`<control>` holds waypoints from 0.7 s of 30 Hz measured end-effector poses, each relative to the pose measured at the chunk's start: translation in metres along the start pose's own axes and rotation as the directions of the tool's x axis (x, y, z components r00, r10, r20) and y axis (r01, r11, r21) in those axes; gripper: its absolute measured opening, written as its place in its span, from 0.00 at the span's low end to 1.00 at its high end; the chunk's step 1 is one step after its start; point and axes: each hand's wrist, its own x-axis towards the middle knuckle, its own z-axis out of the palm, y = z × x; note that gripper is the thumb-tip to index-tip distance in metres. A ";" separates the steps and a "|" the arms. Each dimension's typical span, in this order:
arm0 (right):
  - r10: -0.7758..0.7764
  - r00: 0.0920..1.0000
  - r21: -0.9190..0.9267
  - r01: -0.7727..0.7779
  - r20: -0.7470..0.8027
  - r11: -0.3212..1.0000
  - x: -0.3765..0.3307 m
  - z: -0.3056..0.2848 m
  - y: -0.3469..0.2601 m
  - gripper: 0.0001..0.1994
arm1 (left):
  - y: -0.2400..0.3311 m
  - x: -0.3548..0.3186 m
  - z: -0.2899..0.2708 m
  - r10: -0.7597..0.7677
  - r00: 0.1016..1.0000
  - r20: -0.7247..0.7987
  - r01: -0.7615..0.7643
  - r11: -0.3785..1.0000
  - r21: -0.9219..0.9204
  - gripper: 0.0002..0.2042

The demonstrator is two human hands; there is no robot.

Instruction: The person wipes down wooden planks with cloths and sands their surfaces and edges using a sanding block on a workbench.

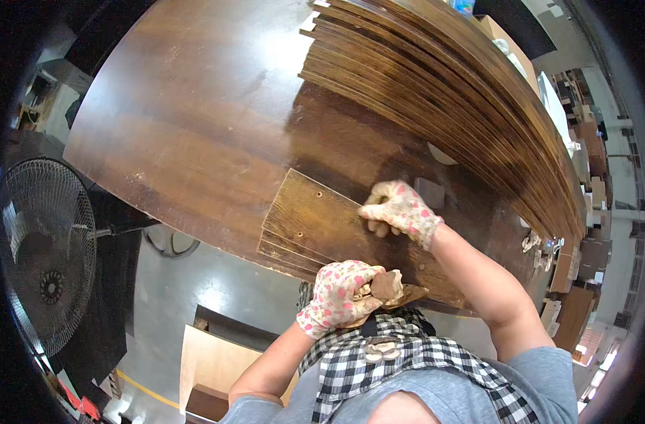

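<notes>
Checked apron (pixel 435 353) at five o'clock, my left hand (pixel 340 293) at six gripping a brown-faced wad (pixel 387 287), my right hand (pixel 405 210) curled, contents untellable, beside the central two-holed wooden board (pixel 314 219), apparently mid-surfacing, next calling for even pressure.

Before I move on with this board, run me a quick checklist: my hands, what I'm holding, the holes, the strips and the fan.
1. Both hands covered: ok; left hand and right hand wear pink-patterned gloves.
2. Left grip secure: ok, apparently; it is closed around a brown piece.
3. Right hand empty: cannot tell; it is at the far edge of the board, its grip partly hidden.
4. Holes unblocked: cannot tell; two show near the board's left end, too small to see into.
5. Strips apart from the board: ok; they lie farther across the table.
6. Fan stopped: cannot tell from one still.
</notes>
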 end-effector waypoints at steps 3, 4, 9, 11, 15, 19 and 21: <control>0.032 0.998 -0.061 -0.035 -0.045 0.998 -0.004 0.002 0.003 0.12 | 0.000 -0.001 -0.002 -0.022 0.999 0.024 0.023 1.000 -0.020 0.22; 0.019 0.999 -0.055 -0.022 -0.043 0.998 -0.001 0.006 -0.002 0.12 | 0.000 -0.002 -0.002 -0.025 1.000 0.018 0.026 1.000 -0.017 0.23; -0.032 0.998 -0.078 0.028 -0.047 0.997 0.007 0.012 -0.018 0.12 | 0.000 -0.002 -0.001 -0.031 0.999 0.020 0.031 1.000 -0.002 0.23; 0.004 0.999 -0.053 -0.005 -0.034 0.999 0.007 0.007 0.000 0.12 | -0.002 -0.005 0.000 -0.021 1.000 -0.013 0.021 0.999 -0.042 0.23; -0.073 0.996 -0.097 0.068 -0.043 0.993 0.016 0.020 -0.027 0.13 | 0.000 -0.002 -0.002 -0.025 0.999 0.024 0.025 1.000 -0.009 0.23; -0.029 1.000 -0.046 0.029 0.005 0.999 0.018 0.013 -0.021 0.13 | -0.004 -0.003 0.001 -0.029 1.000 0.010 0.029 0.999 -0.021 0.24; -0.005 0.999 -0.054 0.004 -0.032 0.999 0.014 0.013 -0.016 0.12 | -0.004 -0.006 0.006 -0.007 0.998 -0.055 0.004 0.999 -0.051 0.24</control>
